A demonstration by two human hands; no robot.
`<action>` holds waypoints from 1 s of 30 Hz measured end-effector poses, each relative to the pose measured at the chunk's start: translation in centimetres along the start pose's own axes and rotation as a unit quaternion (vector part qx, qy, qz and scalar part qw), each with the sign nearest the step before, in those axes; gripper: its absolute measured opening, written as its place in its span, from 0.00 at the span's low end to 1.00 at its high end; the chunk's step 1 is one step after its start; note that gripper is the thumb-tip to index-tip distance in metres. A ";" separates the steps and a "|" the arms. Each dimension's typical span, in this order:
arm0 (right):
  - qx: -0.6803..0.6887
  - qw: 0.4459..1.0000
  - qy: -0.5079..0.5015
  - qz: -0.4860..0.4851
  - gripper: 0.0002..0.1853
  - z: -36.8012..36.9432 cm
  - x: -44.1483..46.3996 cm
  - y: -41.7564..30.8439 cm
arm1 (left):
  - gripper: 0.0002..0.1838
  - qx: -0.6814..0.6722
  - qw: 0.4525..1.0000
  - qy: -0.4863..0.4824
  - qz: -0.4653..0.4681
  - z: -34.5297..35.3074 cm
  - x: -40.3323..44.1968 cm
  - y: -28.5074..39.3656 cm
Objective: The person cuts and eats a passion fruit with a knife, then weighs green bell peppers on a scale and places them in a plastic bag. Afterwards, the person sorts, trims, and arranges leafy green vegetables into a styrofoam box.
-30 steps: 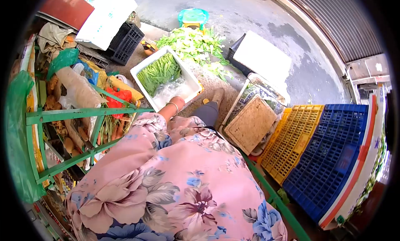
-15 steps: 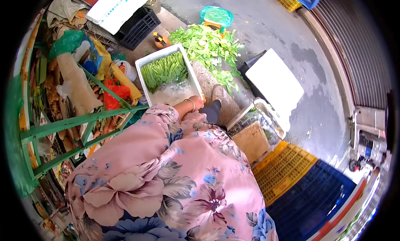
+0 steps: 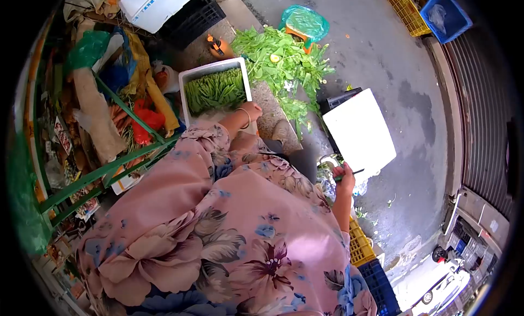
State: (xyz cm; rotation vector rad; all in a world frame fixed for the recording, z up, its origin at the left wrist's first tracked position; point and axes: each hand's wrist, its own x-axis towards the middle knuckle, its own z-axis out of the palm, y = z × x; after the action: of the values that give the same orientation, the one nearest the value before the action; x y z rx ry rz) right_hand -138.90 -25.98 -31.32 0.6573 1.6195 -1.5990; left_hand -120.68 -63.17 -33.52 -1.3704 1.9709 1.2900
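My left hand [image 3: 251, 111], a bracelet at its wrist, is closed by the right rim of a white foam box [image 3: 184, 104]; whether it grips anything is hidden. Green leafy vegetables [image 3: 214, 90] lie in rows in that box, with something pale and hazy below them. To the right, my right hand [image 3: 343, 180] is closed around a thin tool that looks like a small knife [image 3: 357, 171], its dark tip pointing right. Beyond that hand lies a white foam lid [image 3: 361, 131] on a dark crate.
Loose leaves [image 3: 281, 70] are heaped past the box, near a stool topped with green plastic [image 3: 307, 22]. An orange bottle [image 3: 220, 47] stands behind the box. Green metal rails [image 3: 101, 171] run along my left. Yellow crate [image 3: 360, 242] and blue crate [image 3: 379, 286] sit at lower right.
My right hand has come into view with the knife-like tool. My left hand has moved farther up along the box's right rim. The view has shifted, and the brown board on the right no longer shows.
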 end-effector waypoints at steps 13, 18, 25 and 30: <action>-0.329 0.930 -0.013 0.165 0.17 -2.3 15.5 -3.9 | 0.13 -0.315 0.925 0.109 -0.179 2.3 3.2 -2.9; -0.331 0.940 -0.064 0.059 0.19 2.1 22.6 -9.9 | 0.08 -0.351 0.879 0.184 -0.263 12.1 11.1 -14.0; -0.347 0.930 -0.050 0.114 0.18 1.8 23.5 -15.0 | 0.19 -0.250 0.939 0.173 -0.161 12.5 8.5 -1.2; -0.391 0.905 -0.021 0.164 0.19 -0.6 31.9 -12.0 | 0.14 -0.505 0.808 0.234 -0.194 9.0 10.8 1.0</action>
State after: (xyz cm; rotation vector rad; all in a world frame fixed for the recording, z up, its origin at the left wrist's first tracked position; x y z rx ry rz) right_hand -167.22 -31.03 -49.66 0.4162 1.8113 -0.6181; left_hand -127.70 -60.78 -45.47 -2.6177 1.0165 2.0170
